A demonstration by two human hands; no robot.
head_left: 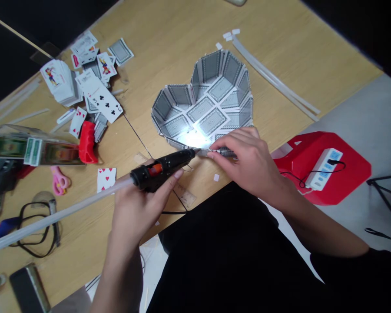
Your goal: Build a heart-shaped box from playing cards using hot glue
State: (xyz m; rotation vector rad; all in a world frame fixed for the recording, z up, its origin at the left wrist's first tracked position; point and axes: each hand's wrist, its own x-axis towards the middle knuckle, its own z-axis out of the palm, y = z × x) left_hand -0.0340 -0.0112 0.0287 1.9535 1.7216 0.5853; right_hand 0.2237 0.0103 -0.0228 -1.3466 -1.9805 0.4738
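Note:
My left hand (140,202) is closed around a black hot glue gun (164,167), with a long clear glue stick (61,217) sticking out of its back end. The gun's nozzle is at the near rim of a heart-shaped box (211,108) built from grey-backed playing cards. My right hand (247,158) pinches that rim just right of the nozzle, between thumb and fingers. A bright light shines on the box floor near the tip. Whether the nozzle touches the card cannot be made out.
Loose playing cards (101,98), a red-handled tool (87,143), pink scissors (60,180) and a phone (29,287) lie on the left. Two spare glue sticks (273,78) rest beyond the box. A power strip (324,169) sits on a red stool (355,174) at right.

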